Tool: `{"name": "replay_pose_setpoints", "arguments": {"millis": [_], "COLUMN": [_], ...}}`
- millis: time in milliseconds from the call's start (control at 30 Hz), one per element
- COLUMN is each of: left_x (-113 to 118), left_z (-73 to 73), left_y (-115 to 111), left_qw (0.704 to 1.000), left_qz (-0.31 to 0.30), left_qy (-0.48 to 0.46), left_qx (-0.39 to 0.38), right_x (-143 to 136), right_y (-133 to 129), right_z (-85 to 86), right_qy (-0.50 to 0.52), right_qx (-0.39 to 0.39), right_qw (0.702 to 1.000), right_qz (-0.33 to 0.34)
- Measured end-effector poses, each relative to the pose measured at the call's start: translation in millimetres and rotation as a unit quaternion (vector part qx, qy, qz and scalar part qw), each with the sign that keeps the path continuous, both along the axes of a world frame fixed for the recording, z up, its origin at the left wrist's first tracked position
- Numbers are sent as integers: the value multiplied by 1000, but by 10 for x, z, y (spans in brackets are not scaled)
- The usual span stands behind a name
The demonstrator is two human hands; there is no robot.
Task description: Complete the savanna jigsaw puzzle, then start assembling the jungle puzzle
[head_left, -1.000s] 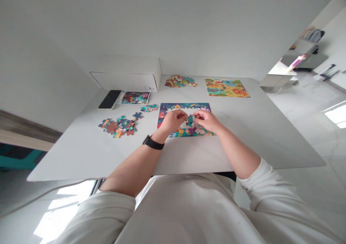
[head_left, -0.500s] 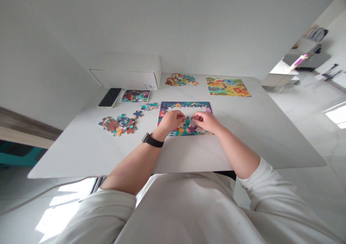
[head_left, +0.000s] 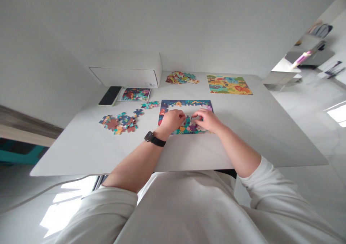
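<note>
A partly filled jigsaw puzzle with a dark blue border (head_left: 189, 102) lies on the white table; its upper middle shows white. Over its left part is my left hand (head_left: 175, 120), fingertips pinched on something I cannot make out. My right hand (head_left: 204, 119) is above the right part, its thumb and fingers apart, with nothing visible between them. Joined teal pieces (head_left: 188, 122) lie between the two hands. A heap of loose puzzle pieces (head_left: 119, 123) sits to the left, with a few more pieces (head_left: 150, 105) near the puzzle's upper left corner.
Behind are a white box (head_left: 124, 77), a phone (head_left: 110, 95), a picture card (head_left: 135, 94) and a second heap of pieces (head_left: 181, 78). A yellow animal puzzle (head_left: 229, 85) lies at the back right. The table edge (head_left: 189, 171) is close to my body.
My right hand's fingers have spread apart from their earlier pinch. My left hand has stayed nearly in place. The whole view has shifted slightly.
</note>
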State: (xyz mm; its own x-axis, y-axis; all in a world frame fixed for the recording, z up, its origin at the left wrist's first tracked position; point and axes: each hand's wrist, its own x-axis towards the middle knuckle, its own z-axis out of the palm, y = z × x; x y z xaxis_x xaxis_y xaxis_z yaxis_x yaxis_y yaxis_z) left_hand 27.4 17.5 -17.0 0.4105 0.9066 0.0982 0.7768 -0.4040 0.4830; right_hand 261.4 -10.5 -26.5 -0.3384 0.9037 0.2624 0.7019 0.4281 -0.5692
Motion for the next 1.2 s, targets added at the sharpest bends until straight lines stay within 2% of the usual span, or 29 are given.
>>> {"name": "replay_pose_setpoints", "arguments": {"millis": [167, 333, 467, 667, 1200], "left_x": [27, 17, -17, -19, 36], "left_z": [-60, -56, -31, -2, 62], "left_y": [0, -9, -2, -44, -119], "left_qw": [999, 998, 998, 995, 995], "left_qz": [0, -6, -42, -84, -73], "left_qy": [36, 37, 22, 29, 64], "left_qx": [29, 43, 50, 52, 24], "right_x": [11, 26, 40, 52, 15], "right_y": [9, 19, 32, 25, -7], "right_z": [-18, -18, -28, -50, -31], "right_qy": [-16, -18, -28, -44, -66], "right_qx": [13, 21, 17, 10, -16], "right_qw": [1000, 1000, 999, 997, 995], "right_qz": [8, 8, 15, 65, 76]}}
